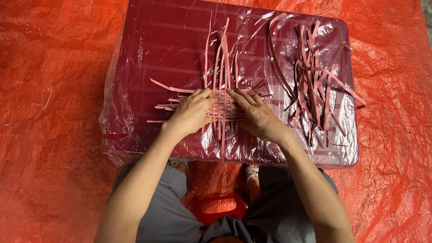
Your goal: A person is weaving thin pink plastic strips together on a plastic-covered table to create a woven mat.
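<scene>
Lying flat on the tabletop [148, 49], the pink woven strips [223, 108] sit between and under the left hand [191, 113] and right hand [258, 118], both spread open, pressing down, gripping nothing.

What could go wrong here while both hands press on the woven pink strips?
The woven mat lies on slick plastic wrap, so it may slide or loosen if the left hand or right hand lifts. The long loose ends could snag. The spare strips might get swept off.
</scene>
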